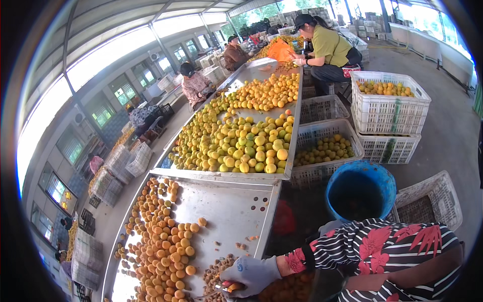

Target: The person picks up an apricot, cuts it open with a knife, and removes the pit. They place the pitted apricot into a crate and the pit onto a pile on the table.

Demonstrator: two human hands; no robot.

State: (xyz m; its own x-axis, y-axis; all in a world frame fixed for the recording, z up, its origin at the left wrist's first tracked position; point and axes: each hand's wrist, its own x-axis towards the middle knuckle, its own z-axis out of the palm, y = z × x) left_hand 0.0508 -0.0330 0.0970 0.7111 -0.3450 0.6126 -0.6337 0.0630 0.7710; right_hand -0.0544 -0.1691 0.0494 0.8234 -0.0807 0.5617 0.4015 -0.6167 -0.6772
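Note:
My right hand [251, 277], in a grey work glove, is closed around a small tool with a thin metal part [213, 292], low in the view; red and orange show at the fingers, but I cannot tell whether a fruit is held too. Under and beside it lies a heap of brown fruit pits [213, 273] on a metal sorting table [222, 204]. Left of the pits spreads a long pile of orange apricots [162, 249]. My left hand is out of view.
A blue bucket [388, 188] stands beyond my striped sleeve, near white plastic crates [392, 113] holding fruit. A second metal table [296, 124] bears yellow-green fruit [241, 141]. A person in a yellow-green shirt [332, 47] sits at its far right; others sit along the left.

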